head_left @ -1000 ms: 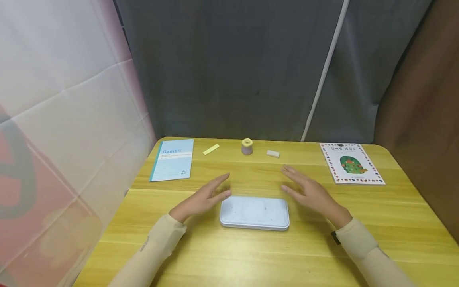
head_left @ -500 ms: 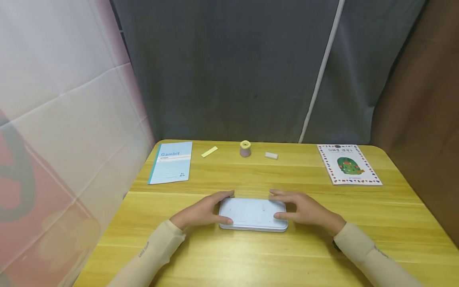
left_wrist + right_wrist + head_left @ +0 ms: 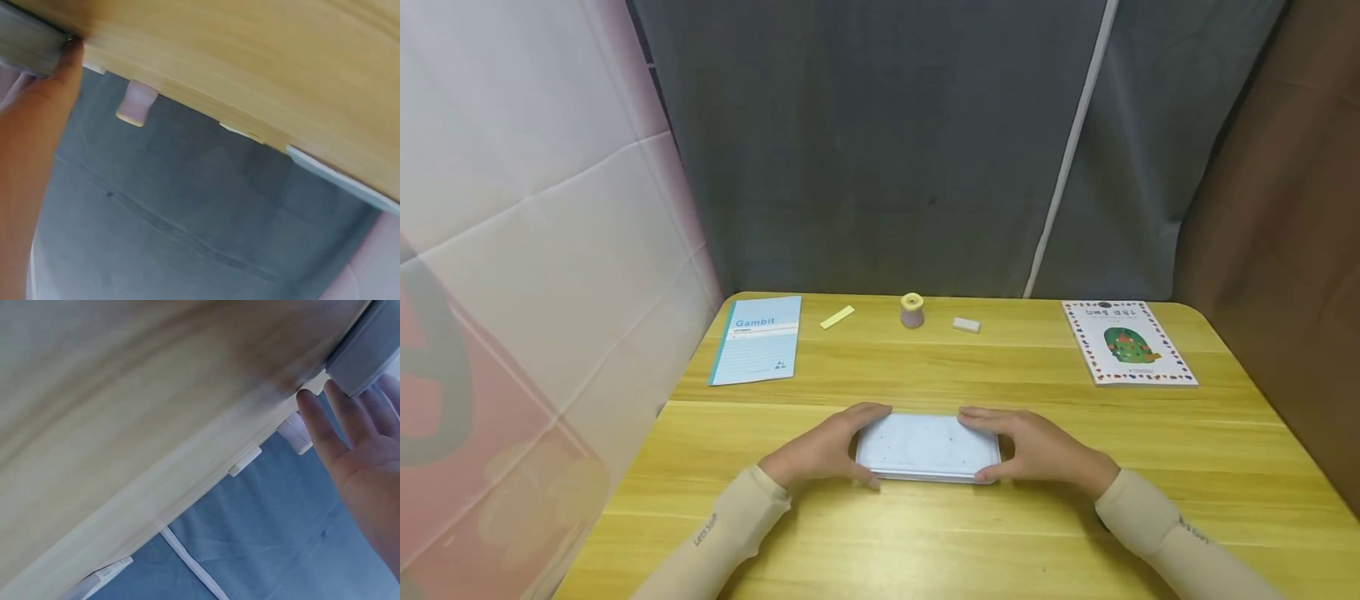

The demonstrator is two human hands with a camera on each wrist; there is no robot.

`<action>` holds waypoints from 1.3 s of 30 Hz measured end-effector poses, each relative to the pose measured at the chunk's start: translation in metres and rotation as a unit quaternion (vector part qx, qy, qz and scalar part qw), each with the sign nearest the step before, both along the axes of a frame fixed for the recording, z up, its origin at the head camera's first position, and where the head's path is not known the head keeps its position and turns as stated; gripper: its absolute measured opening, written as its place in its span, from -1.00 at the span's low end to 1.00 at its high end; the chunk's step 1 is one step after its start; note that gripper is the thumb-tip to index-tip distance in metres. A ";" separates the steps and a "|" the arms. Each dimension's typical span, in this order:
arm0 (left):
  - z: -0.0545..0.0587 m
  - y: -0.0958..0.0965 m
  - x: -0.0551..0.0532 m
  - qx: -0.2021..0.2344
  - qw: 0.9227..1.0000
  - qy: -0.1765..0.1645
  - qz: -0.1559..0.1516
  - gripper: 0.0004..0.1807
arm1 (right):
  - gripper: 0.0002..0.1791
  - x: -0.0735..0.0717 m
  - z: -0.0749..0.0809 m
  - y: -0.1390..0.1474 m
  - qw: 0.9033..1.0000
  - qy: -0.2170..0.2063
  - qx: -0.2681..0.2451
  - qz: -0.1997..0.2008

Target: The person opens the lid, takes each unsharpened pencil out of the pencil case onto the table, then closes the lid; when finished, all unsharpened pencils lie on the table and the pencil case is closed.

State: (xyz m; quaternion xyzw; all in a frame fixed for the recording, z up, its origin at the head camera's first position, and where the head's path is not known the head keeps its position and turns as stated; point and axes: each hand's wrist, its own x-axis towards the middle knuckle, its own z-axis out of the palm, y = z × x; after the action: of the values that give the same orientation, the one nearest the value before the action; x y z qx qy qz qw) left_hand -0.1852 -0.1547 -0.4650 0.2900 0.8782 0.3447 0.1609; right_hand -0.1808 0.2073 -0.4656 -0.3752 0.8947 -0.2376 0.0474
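Note:
A flat, pale blue-white rectangular case (image 3: 928, 444) with rounded corners lies on the table in front of the person. My left hand (image 3: 826, 450) holds its left end, fingers along the far edge and thumb at the near edge. At the opposite end my right hand (image 3: 1039, 450) grips in the same way, thumb at the near right corner. In the left wrist view one finger reaches the side of the case (image 3: 28, 39). The right wrist view has several fingertips against the edge of the case (image 3: 365, 356).
Along the back of the wooden table (image 3: 700, 450) lie a blue Gambit notebook (image 3: 760, 346), a yellow strip (image 3: 837, 317), a small yellow-topped, purple-grey spool-shaped object (image 3: 912, 310) and a white eraser-like block (image 3: 966, 325). A white-covered book (image 3: 1127, 342) lies at the back right. Curtains (image 3: 880, 150) enclose the table.
Both hands have come down and inward from beside and above the case to its two ends. Their thumbs have moved to its near edge. The case stays in about the same place.

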 end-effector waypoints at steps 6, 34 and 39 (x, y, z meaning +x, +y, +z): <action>-0.005 -0.002 0.001 -0.009 1.000 0.023 -0.002 0.13 | 0.03 0.006 -0.004 -0.001 0.991 0.121 0.060 0.021; -0.005 -0.004 0.008 -0.069 0.989 0.123 -0.033 0.10 | -0.25 0.016 -0.016 0.000 0.891 0.403 0.174 0.117; -0.006 -0.004 0.007 -0.065 0.989 0.126 -0.035 0.11 | -0.27 0.016 -0.018 0.001 0.895 0.395 0.175 0.113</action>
State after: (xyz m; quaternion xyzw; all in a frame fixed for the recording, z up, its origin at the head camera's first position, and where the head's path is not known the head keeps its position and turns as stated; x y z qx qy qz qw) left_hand -0.1778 -0.1590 -0.4706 0.3509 0.9011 0.2419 0.0795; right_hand -0.1647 0.2081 -0.4837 -0.5225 0.8185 0.0978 -0.2182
